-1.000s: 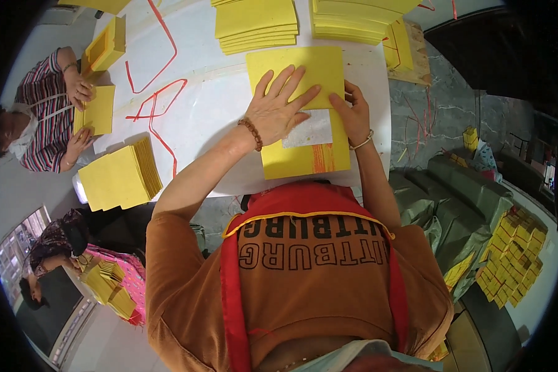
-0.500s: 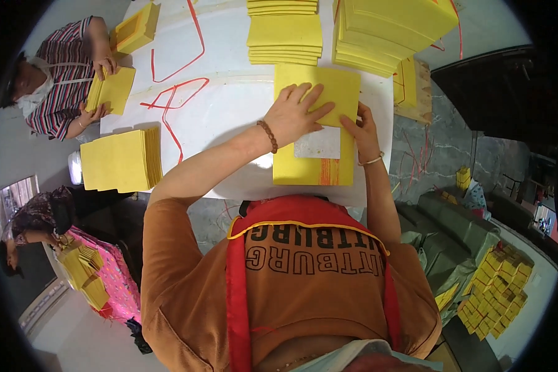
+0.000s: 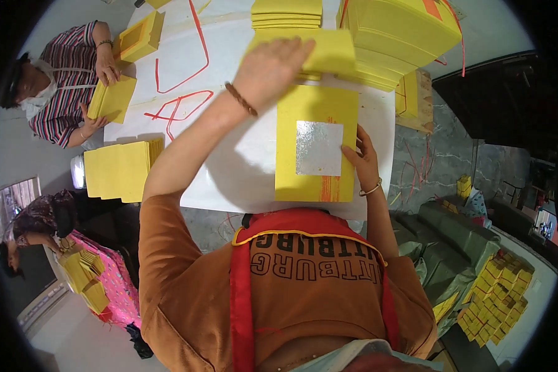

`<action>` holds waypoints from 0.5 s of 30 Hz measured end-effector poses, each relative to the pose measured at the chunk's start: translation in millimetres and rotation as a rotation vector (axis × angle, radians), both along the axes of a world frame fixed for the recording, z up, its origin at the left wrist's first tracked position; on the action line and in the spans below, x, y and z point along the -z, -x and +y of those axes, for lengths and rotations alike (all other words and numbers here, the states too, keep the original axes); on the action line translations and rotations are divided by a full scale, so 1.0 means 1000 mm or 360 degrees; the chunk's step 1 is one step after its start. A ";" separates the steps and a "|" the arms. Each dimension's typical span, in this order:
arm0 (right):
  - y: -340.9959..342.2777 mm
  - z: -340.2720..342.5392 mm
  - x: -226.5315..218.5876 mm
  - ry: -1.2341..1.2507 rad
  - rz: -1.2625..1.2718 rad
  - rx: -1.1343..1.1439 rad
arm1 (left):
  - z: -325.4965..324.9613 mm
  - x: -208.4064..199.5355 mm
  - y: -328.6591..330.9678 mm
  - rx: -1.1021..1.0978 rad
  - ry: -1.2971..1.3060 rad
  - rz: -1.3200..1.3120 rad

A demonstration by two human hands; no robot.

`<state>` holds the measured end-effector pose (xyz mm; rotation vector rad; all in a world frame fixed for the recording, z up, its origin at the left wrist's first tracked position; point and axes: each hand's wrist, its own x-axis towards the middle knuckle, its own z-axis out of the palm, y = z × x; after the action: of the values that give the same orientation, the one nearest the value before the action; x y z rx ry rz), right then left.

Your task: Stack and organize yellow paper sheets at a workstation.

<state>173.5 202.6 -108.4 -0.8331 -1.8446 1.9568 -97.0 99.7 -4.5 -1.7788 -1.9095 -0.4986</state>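
Observation:
My left hand [image 3: 270, 69] is raised over the far side of the table, slightly blurred. It grips a folded yellow paper sheet [image 3: 332, 54], held above the other folded papers. In front of me lies flat yellow paper [image 3: 316, 104] bearing a silver foil square [image 3: 319, 147] and orange print at its near edge. My right hand [image 3: 364, 158] rests at the paper's right edge. Its thumb touches the margin and its fingers are apart, holding nothing.
Behind are a stack of folded yellow papers [image 3: 285, 13] and a larger yellow pile [image 3: 390, 34]. Another stack [image 3: 121, 170] stands left on the white table [image 3: 223, 155], near red strips [image 3: 204, 56]. A co-worker in stripes [image 3: 65, 74] handles yellow papers; another person works lower left.
My left hand has lifted off the paper in front of me and moved away and left with a folded sheet. The foil square is now fully uncovered. My right hand stays at the edge.

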 end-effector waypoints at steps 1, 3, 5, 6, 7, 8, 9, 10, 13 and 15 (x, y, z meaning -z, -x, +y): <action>0.000 0.000 0.000 0.0009 0.0023 -0.0007 | 0.010 0.004 0.016 0.0002 0.0070 -0.0007; 0.000 0.001 0.000 0.0014 0.0031 -0.0014 | 0.028 0.021 0.039 -0.0149 0.0326 -0.0024; 0.000 0.000 0.000 0.0073 0.0013 0.0002 | 0.040 0.047 0.055 -0.0134 0.0382 -0.0038; 0.000 0.000 0.000 0.0107 0.0021 0.0010 | 0.044 0.060 0.059 -0.0162 0.0522 -0.0093; 0.000 0.000 0.001 0.0113 0.0024 0.0015 | 0.047 0.072 0.061 -0.0134 0.0461 -0.0066; 0.000 0.000 0.002 0.0105 0.0014 0.0017 | 0.048 0.083 0.063 -0.0124 0.0471 -0.0059; 0.000 0.000 0.004 0.0099 0.0003 0.0019 | 0.049 0.091 0.064 -0.0144 0.0554 -0.0068; 0.000 0.000 0.005 0.0111 -0.0001 0.0024 | 0.049 0.098 0.065 -0.0156 0.0593 -0.0028; -0.002 -0.001 0.012 0.0223 0.0004 0.0056 | 0.047 0.107 0.074 -0.0097 0.0664 -0.0058; -0.003 0.000 0.015 0.0193 0.0049 0.0065 | 0.046 0.109 0.080 -0.0067 0.0806 -0.0218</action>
<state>176.6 202.9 -123.2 -0.8639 -1.6922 2.0610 -177.2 145.5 -113.5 -2.0426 -2.3159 -0.1247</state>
